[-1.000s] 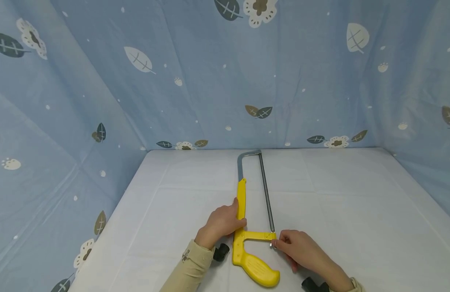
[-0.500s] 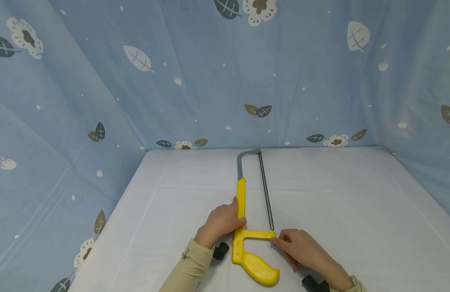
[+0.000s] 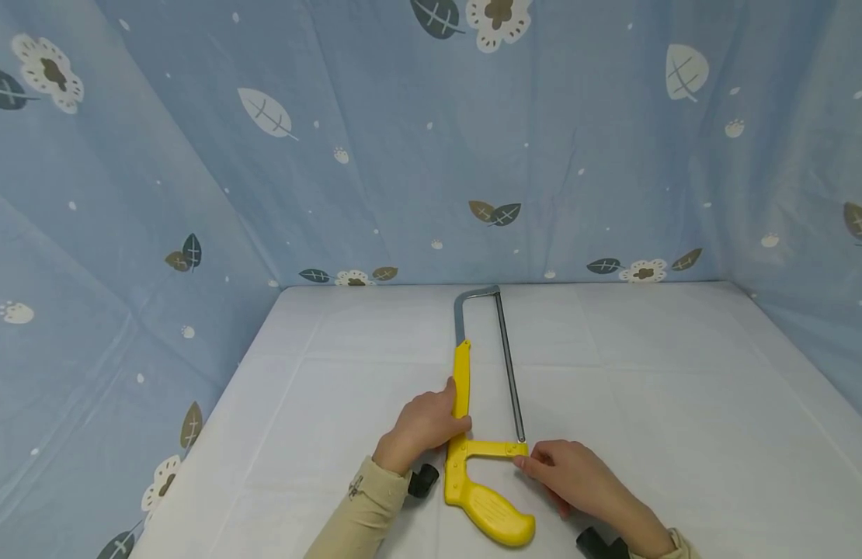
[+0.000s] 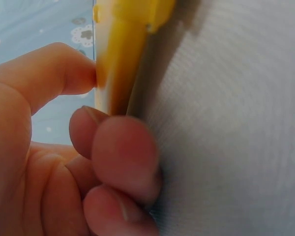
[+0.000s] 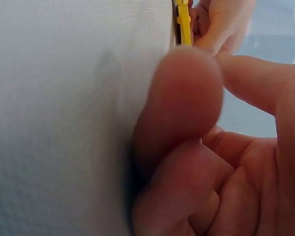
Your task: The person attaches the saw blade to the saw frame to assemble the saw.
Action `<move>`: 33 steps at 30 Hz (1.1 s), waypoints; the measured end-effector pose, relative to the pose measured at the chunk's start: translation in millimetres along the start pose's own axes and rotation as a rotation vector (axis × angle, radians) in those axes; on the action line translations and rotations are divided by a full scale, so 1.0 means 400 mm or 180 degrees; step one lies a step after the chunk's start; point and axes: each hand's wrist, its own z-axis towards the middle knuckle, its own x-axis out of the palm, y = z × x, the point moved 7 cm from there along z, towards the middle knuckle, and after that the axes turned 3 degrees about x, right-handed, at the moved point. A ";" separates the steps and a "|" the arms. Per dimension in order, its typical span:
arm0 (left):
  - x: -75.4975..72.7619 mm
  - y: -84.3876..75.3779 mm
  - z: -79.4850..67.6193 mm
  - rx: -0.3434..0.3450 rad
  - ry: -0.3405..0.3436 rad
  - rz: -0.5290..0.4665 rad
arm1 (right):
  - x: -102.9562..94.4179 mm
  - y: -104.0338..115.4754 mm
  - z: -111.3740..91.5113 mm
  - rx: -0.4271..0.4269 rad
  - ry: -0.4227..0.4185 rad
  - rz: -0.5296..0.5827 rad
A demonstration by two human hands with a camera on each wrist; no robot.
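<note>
A hacksaw [image 3: 457, 466] with a yellow handle and grey front bow lies on the white cloth in the head view, its blade side [image 3: 509, 369] facing right. My left hand [image 3: 425, 423] grips the yellow back of the frame, thumb on one side and fingers at the other; the left wrist view shows its curled fingers beside the yellow frame [image 4: 123, 64]. At the near end of the blade, below the yellow crossbar [image 3: 492, 449], thumb and forefinger of my right hand [image 3: 578, 475] pinch the small metal wing nut, which they hide now. In the right wrist view the fingertips block it too.
White cloth [image 3: 682, 419] covers the table, which meets a blue patterned curtain [image 3: 431, 155] at the back and sides. A black wrist camera [image 3: 423, 481] sits by the left wrist, another [image 3: 600, 545] by the right.
The right thumb and fingertips have shifted slightly left and turned at the wing nut, whose silver end showed earlier and is now covered. Left hand and hacksaw stay put.
</note>
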 end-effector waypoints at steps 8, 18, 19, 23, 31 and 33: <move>0.000 -0.001 -0.002 -0.0001 0.0010 -0.0018 | -0.002 0.006 -0.004 -0.0073 0.0009 0.0052; -0.001 -0.001 -0.003 0.0006 0.0007 -0.0002 | -0.007 0.011 -0.008 -0.0101 0.0019 0.0104; -0.001 -0.002 -0.003 0.0004 0.0008 0.0005 | -0.007 0.011 -0.008 -0.0097 0.0016 0.0103; -0.001 -0.002 -0.005 0.0002 0.0010 0.0012 | -0.005 0.009 -0.009 -0.0103 0.0039 0.0109; 0.000 -0.002 -0.001 -0.0009 0.0015 -0.0022 | -0.005 0.008 -0.007 -0.0098 0.0108 0.0145; 0.000 -0.001 0.001 -0.0015 0.0013 -0.0031 | -0.005 0.008 -0.006 -0.0092 0.0116 0.0132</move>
